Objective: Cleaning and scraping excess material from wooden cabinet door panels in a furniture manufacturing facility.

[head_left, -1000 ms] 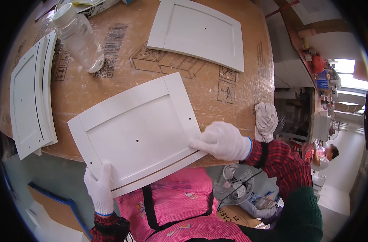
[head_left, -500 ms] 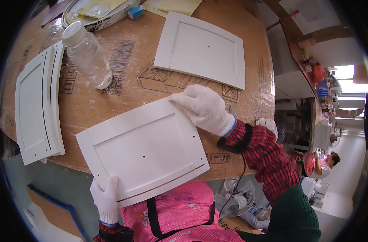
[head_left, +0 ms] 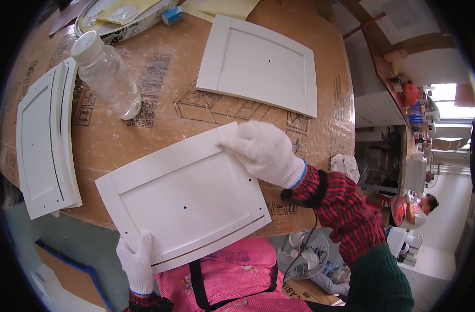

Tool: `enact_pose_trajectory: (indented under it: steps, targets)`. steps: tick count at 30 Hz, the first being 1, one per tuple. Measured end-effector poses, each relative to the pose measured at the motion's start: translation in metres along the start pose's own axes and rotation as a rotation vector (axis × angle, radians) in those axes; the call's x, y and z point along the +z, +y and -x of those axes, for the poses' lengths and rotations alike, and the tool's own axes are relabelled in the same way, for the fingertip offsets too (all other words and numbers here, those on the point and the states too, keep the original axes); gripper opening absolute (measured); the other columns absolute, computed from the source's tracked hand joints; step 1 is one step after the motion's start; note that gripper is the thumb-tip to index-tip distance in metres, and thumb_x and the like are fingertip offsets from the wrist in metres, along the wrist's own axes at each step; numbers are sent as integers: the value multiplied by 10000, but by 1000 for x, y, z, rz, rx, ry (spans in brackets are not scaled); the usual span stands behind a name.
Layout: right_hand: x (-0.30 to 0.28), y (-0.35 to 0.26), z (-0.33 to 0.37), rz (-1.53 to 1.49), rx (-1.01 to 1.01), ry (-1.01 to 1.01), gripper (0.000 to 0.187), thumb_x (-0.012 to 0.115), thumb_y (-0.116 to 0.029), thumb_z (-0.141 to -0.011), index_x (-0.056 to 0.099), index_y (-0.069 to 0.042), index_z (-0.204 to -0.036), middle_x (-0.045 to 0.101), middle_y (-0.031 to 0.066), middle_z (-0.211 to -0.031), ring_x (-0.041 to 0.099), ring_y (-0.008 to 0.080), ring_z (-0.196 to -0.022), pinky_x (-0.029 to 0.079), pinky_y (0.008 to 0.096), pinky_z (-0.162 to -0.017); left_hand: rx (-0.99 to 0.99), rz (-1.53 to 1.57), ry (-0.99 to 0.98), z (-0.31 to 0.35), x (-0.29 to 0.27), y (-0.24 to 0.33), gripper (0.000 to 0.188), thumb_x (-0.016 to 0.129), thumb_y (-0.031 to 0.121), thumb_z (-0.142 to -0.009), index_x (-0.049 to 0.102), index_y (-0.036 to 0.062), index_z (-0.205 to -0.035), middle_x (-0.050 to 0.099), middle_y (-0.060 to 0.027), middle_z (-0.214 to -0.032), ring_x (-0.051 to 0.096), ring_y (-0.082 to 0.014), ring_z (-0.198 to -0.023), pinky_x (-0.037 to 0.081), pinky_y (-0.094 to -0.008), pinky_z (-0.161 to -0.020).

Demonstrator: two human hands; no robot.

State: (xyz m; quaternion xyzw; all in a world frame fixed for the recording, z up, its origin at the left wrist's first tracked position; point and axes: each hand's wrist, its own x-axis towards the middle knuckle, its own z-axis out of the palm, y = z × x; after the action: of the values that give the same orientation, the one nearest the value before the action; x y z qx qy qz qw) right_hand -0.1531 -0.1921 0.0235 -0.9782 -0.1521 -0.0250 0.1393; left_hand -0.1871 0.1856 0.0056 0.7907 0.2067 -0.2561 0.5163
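A white framed panel (head_left: 185, 187) leans toward me at the table's front edge. It has small dark holes and a dark groove along its near edge. My left hand (head_left: 135, 262), in a white knit glove, grips its lower left corner, thumb on the face. My right hand (head_left: 263, 153), gloved too, is closed, with its fingertips pressed on the panel's face near the upper right corner. Whether anything is pinched under those fingers is hidden. Beyond it lies a similar white panel (head_left: 263, 62). Two more stacked panels (head_left: 40, 140) lie at the left.
A clear bottle with a white cap (head_left: 110, 78) stands on the cardboard-covered table (head_left: 159, 138). At the back are a round tray (head_left: 136, 32), a small blue block (head_left: 173, 15) and yellow sheets (head_left: 224, 7). A fan (head_left: 305, 252) stands below right; another person (head_left: 414, 210) is farther off.
My right hand's fingertips have moved from the panel's top edge down onto its face. The left hand keeps its grip, and the panel has shifted only slightly.
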Motion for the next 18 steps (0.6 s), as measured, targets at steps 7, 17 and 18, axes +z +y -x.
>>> enact_pose_trajectory:
  steps: [7, 17, 18]
  targets:
    - [7, 1, -8, -119, 61, 127, 209, 660, -158, -899, 730, -147, -1095, 645, 60, -915, 661, 288, -894, 545, 416, -735, 54, 42, 5, 0, 1, 2, 323, 723, 139, -949, 651, -51, -1201, 707, -91, -1058, 645, -154, -950, 515, -314, -874]
    - [13, -34, -20, -117, 233, 147, 220, 712, -174, -906, 751, -153, -1122, 667, 70, -909, 695, 284, -840, 557, 389, -707, 56, 114, 16, 1, 7, -1, 292, 707, 124, -966, 652, -48, -1196, 705, -80, -1048, 641, -145, -938, 514, -310, -862]
    - [15, -37, -19, -140, 261, 159, 212, 709, -179, -911, 748, -148, -1116, 661, 75, -910, 694, 289, -842, 556, 398, -708, 68, 155, 34, 2, 8, -1, 292, 709, 125, -967, 653, -46, -1196, 706, -80, -1048, 641, -143, -938, 514, -309, -859]
